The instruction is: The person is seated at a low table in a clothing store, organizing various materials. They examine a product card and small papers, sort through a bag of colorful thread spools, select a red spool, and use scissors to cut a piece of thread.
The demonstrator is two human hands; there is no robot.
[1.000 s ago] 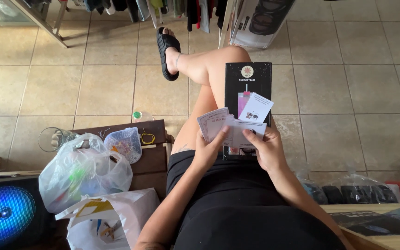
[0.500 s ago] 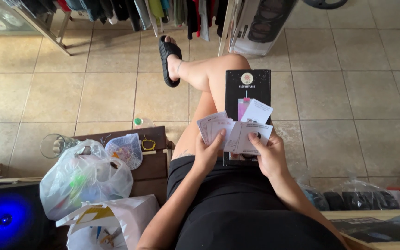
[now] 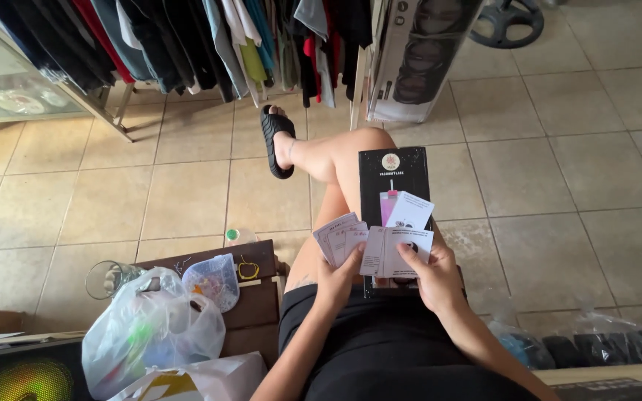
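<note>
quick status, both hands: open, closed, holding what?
Left hand: closed on a fan of white cards.
Right hand: closed on folded white cards, thumb on top, above the black box on the lap.

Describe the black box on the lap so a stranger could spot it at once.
Start at the person's raised knee. The black box lies flat along that thigh, just beyond both hands. Unlike the small pale cards fanned over its near end, it is tall, dark and rectangular, with a round pale emblem near its top.

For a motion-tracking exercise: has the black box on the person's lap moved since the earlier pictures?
No. The black box still rests on the thigh with its top edge just below the knee, as before; only the camera has tilted, showing more of the clothes rack.
</note>
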